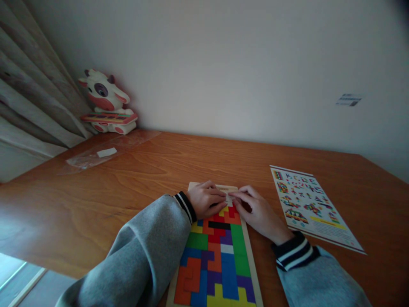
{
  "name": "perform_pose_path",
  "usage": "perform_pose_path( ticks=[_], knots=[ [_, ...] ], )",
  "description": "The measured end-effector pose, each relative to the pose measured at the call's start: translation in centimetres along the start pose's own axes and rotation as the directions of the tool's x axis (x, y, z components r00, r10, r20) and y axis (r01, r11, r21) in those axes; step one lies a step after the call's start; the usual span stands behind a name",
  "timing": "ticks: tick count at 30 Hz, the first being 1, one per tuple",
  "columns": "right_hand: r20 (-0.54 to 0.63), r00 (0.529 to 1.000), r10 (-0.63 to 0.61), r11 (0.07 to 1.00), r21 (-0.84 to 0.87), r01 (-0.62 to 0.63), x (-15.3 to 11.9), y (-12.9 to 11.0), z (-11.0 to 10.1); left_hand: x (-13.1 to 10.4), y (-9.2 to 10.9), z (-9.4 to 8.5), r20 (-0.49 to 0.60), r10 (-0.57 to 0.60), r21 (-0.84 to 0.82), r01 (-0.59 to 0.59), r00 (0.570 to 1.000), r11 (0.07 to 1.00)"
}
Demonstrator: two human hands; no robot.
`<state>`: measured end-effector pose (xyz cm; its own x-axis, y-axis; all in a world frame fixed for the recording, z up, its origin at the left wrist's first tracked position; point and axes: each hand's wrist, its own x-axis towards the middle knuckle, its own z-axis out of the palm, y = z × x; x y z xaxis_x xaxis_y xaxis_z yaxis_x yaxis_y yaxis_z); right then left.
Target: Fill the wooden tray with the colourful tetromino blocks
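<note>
A wooden puzzle board [250, 251] lies lengthwise in front of me, filled with coloured block pieces in blue, green, red, orange, purple and yellow. Near its far end is a small white block [229, 198], partly covered by fingertips. My right hand [260, 213] reaches in from the right, with its thumb and fingers closed at that block. Across the far left part of the board rests my left hand [207, 199], fingers stretched out and their tips beside the same block. Pieces under the left hand are hidden.
A printed pattern sheet [311, 204] lies on the wooden table [128, 192] to the right. At the back left are a clear plastic bag [96, 158] and a cow-shaped toy keyboard [108, 104], near the curtain [35, 94]. A wall closes off the far side.
</note>
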<state>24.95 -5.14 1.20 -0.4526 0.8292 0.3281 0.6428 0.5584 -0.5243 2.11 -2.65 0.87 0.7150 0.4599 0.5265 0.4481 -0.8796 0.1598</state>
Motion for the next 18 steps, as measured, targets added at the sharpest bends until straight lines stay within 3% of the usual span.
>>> perform_pose_path(
  ticks=[6, 18],
  knots=[
    [0.041, 0.996, -0.082, 0.97, -0.228, 0.089, 0.18, -0.31, -0.9, 0.03, 0.01, 0.04, 0.005, -0.004, 0.018, 0.004, 1.0, 1.0],
    [0.025, 0.999, 0.035, 0.995, -0.091, -0.032, -0.05, 0.21, -0.12, -0.03, -0.13, 0.07, -0.018, 0.022, 0.007, -0.022, 1.0, 1.0]
  ],
)
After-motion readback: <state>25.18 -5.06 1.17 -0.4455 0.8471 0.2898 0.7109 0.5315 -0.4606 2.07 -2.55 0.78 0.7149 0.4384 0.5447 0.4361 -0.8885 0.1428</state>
